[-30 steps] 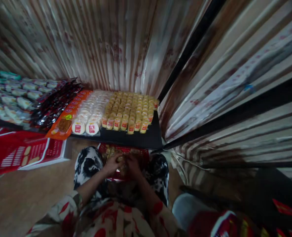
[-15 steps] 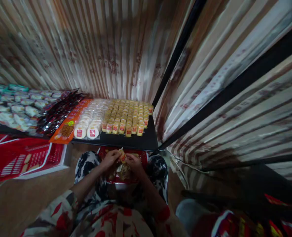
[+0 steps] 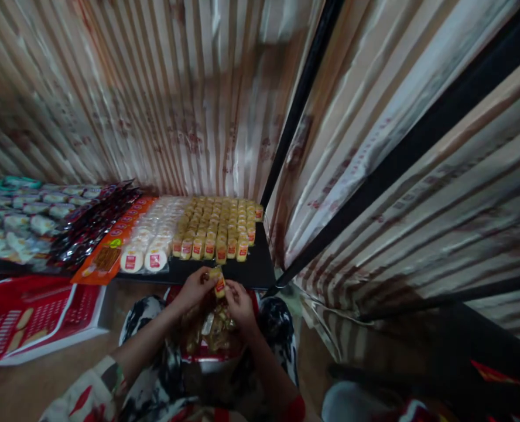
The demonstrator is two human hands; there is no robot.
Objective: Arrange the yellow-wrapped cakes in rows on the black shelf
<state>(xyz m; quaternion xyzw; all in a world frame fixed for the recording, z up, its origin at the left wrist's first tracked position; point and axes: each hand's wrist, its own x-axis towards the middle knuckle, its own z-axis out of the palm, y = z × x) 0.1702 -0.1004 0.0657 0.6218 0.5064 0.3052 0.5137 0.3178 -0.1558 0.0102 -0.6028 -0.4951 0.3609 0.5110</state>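
Between my hands is a small yellow wrapped snack packet (image 3: 219, 286) with a red label, held up near the shelf's front edge. My left hand (image 3: 198, 288) pinches its left side, fingers closed. On the other side, the fingertips of my right hand (image 3: 241, 305) are closed at its right edge. Below them, between my knees, sits a red box (image 3: 225, 355) with more packets (image 3: 216, 328) in it. Just beyond, rows of matching yellow packets (image 3: 220, 252) stand upright on the black shelf (image 3: 260, 272).
Left of the rows lie round white wrapped snacks (image 3: 156, 259), an orange packet (image 3: 104, 258), dark shiny packets (image 3: 84, 234) and white packets (image 3: 18, 225). A red carton (image 3: 44, 316) rests on the floor at left. Black frame bars (image 3: 286, 140) and a pleated curtain (image 3: 190, 88) stand behind.
My view has tilted up and shifted slightly right, so the shelf appears lower. Both hands still hold the packet, which now sits farther from the box and closer to the shelf edge.
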